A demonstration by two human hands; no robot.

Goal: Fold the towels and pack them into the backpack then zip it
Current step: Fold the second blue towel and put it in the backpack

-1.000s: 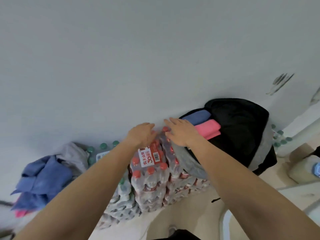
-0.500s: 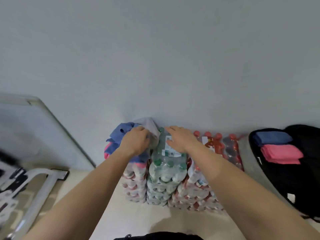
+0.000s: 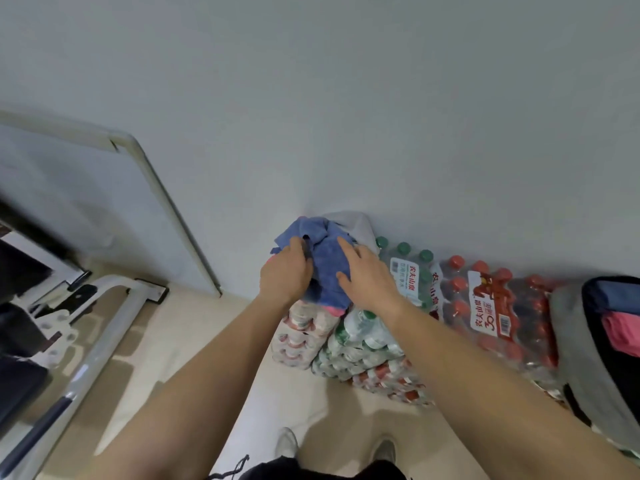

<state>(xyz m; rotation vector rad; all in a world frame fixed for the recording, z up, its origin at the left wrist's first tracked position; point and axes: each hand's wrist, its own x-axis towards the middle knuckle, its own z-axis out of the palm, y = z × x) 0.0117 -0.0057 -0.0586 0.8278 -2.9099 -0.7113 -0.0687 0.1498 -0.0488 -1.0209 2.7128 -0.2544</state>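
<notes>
A crumpled blue towel (image 3: 325, 268) lies on a heap of towels atop stacked bottle packs against the wall, with a grey towel (image 3: 353, 225) behind it and a pink edge (image 3: 334, 310) showing below. My left hand (image 3: 285, 275) grips the blue towel's left side. My right hand (image 3: 367, 278) rests on its right side with fingers spread. At the far right edge stands the open black-and-grey backpack (image 3: 575, 341), with a folded blue towel (image 3: 620, 294) and a folded pink towel (image 3: 620, 330) inside it.
Shrink-wrapped water bottle packs, green-capped (image 3: 403, 268) and red-capped (image 3: 491, 306), are stacked along the wall. A white board (image 3: 86, 209) leans at left, with a white metal frame (image 3: 104, 323) on the floor below. My shoes (image 3: 287, 443) stand on the beige floor.
My view has swung left, away from the backpack. Both hands have moved from the bottle packs onto the towel heap, and the left hand has taken hold of the blue towel.
</notes>
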